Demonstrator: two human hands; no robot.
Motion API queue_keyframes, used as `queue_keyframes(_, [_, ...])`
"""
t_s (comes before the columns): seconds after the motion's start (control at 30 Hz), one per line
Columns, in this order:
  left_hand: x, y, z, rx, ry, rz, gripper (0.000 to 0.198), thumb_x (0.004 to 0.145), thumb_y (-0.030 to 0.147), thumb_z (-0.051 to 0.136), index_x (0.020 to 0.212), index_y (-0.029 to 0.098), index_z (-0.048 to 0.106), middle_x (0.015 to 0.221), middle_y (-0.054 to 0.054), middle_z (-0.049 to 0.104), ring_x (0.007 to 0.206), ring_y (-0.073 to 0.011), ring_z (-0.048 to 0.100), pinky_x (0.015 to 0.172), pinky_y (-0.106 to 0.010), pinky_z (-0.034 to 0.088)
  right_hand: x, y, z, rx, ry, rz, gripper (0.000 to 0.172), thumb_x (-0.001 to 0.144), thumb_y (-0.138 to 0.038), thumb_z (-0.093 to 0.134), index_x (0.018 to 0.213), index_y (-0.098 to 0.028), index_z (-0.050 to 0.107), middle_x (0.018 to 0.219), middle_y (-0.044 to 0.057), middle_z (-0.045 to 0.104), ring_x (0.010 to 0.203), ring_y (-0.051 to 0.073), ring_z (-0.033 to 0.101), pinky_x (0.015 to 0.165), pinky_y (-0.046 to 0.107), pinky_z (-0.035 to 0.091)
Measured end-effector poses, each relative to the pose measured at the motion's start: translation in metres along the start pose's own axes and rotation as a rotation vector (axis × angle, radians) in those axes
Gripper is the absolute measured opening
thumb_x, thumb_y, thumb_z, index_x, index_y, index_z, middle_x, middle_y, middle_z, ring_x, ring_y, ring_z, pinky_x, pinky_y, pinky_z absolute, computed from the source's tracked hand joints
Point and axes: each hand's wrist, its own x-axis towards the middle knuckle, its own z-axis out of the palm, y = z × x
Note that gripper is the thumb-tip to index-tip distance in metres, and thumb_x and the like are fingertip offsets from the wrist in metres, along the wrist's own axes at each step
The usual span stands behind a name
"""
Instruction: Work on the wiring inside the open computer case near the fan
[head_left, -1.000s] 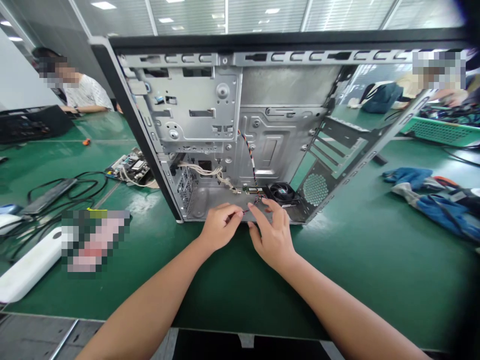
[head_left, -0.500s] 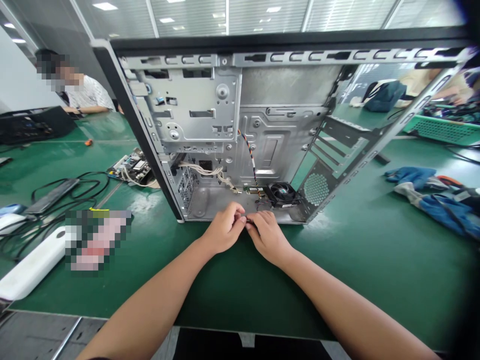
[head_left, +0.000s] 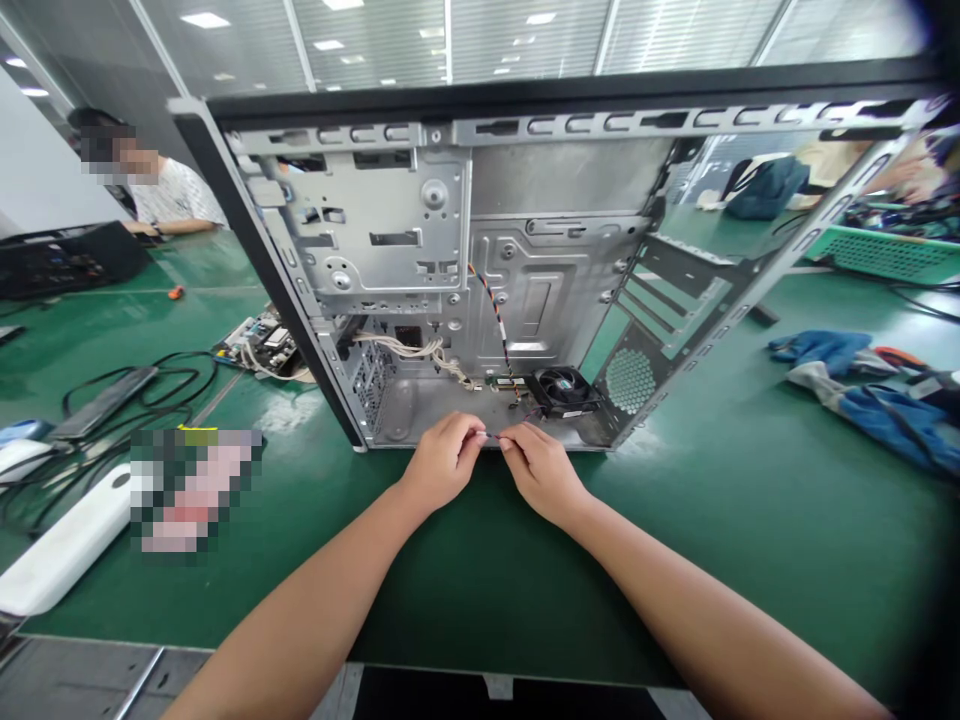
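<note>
An open metal computer case [head_left: 525, 250] stands upright on the green table [head_left: 720, 500], its inside facing me. At its lower front edge my left hand [head_left: 441, 465] and my right hand [head_left: 541, 470] are close together, both pinched on a thin cable [head_left: 491, 437] stretched between their fingertips. The cable leads back toward a small black fan [head_left: 561, 388] lying on the case floor. A twisted coloured wire [head_left: 495, 320] hangs down the case's back wall, and a bundle of pale wires [head_left: 409, 348] sits to the left inside.
A circuit board [head_left: 261, 340] and black cables [head_left: 135, 385] lie left of the case, with a white device [head_left: 60, 545] nearer me. Blue cloth [head_left: 855, 385] lies at the right, a green basket [head_left: 877, 255] behind it. A person [head_left: 161, 190] sits at the far left.
My right hand drew back from beside the fan to the case's front edge and closed its fingers. Both hands now pinch the thin cable, fingertips slightly further apart than half a second ago.
</note>
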Motion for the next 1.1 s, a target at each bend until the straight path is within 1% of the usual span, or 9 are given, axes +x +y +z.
queue_keyframes(0.17, [-0.002,0.004,-0.001,0.035,-0.053,0.021,0.011,0.095,0.026,0.045,0.095,0.02,0.054,0.084,-0.003,0.057,0.078,-0.0163,0.056,0.072,-0.029,0.045,-0.002,-0.001,0.001,-0.022,-0.063,-0.001,0.022,0.096,-0.025,0.039,0.081,-0.021,0.054,0.073,0.002,0.058,0.066,0.014,0.053,0.063,0.026,0.039])
queue_keyframes(0.27, [-0.003,0.004,-0.002,0.089,-0.097,0.051,0.016,0.097,0.028,0.04,0.097,0.02,0.054,0.086,-0.004,0.057,0.077,-0.0161,0.056,0.072,-0.029,0.046,-0.003,-0.001,0.0,-0.031,-0.087,0.008,0.022,0.096,-0.024,0.039,0.08,-0.02,0.054,0.071,0.001,0.057,0.063,0.013,0.051,0.061,0.025,0.037])
queue_keyframes(0.37, [-0.003,0.005,-0.003,0.187,-0.145,0.082,0.023,0.099,0.028,0.034,0.095,0.019,0.054,0.086,-0.004,0.056,0.076,-0.0165,0.054,0.072,-0.03,0.045,-0.003,-0.002,0.0,-0.039,-0.109,-0.002,0.022,0.096,-0.024,0.038,0.08,-0.02,0.054,0.068,0.0,0.055,0.06,0.013,0.05,0.059,0.025,0.036])
queue_keyframes(0.47, [-0.003,0.007,-0.004,0.3,-0.185,0.11,0.026,0.099,0.028,0.03,0.09,0.019,0.053,0.083,-0.005,0.055,0.076,-0.0183,0.052,0.072,-0.032,0.044,-0.003,-0.003,0.0,-0.058,-0.119,-0.033,0.023,0.095,-0.022,0.038,0.077,-0.02,0.052,0.067,0.001,0.053,0.06,0.013,0.048,0.059,0.025,0.036])
queue_keyframes(0.57, [-0.001,0.011,-0.006,0.413,-0.249,0.146,0.027,0.099,0.025,0.029,0.084,0.018,0.051,0.08,-0.005,0.054,0.075,-0.0203,0.052,0.071,-0.034,0.043,-0.003,-0.003,0.001,-0.069,-0.134,-0.06,0.024,0.094,-0.019,0.037,0.076,-0.02,0.051,0.07,0.002,0.053,0.064,0.014,0.049,0.062,0.026,0.038])
queue_keyframes(0.63, [0.0,0.013,-0.007,0.445,-0.285,0.145,0.025,0.098,0.024,0.03,0.084,0.018,0.05,0.079,-0.006,0.055,0.075,-0.0208,0.052,0.07,-0.035,0.043,-0.002,-0.002,0.002,-0.077,-0.156,-0.073,0.024,0.095,-0.018,0.036,0.075,-0.02,0.051,0.071,0.002,0.053,0.066,0.015,0.05,0.063,0.027,0.038])
queue_keyframes(0.93, [-0.001,0.016,-0.008,0.33,-0.353,0.013,0.021,0.098,0.025,0.032,0.083,0.02,0.045,0.076,-0.003,0.058,0.068,-0.0188,0.055,0.063,-0.031,0.041,-0.004,0.0,0.001,-0.069,-0.211,-0.126,0.024,0.093,-0.016,0.037,0.076,-0.02,0.052,0.07,0.002,0.053,0.068,0.015,0.049,0.065,0.027,0.038])
queue_keyframes(1.03, [-0.002,0.017,-0.008,0.304,-0.359,-0.006,0.021,0.098,0.026,0.031,0.084,0.02,0.045,0.077,-0.003,0.059,0.068,-0.0187,0.056,0.062,-0.03,0.041,-0.006,0.0,0.001,-0.051,-0.213,-0.104,0.022,0.093,-0.017,0.038,0.076,-0.02,0.051,0.069,0.001,0.053,0.065,0.014,0.049,0.063,0.026,0.037])
queue_keyframes(1.1, [-0.002,0.017,-0.007,0.286,-0.351,0.009,0.022,0.099,0.026,0.03,0.085,0.02,0.045,0.079,-0.003,0.059,0.07,-0.0188,0.057,0.063,-0.03,0.041,-0.006,-0.001,0.0,-0.039,-0.211,-0.08,0.021,0.093,-0.018,0.039,0.074,-0.02,0.049,0.067,0.0,0.051,0.062,0.013,0.048,0.061,0.026,0.036])
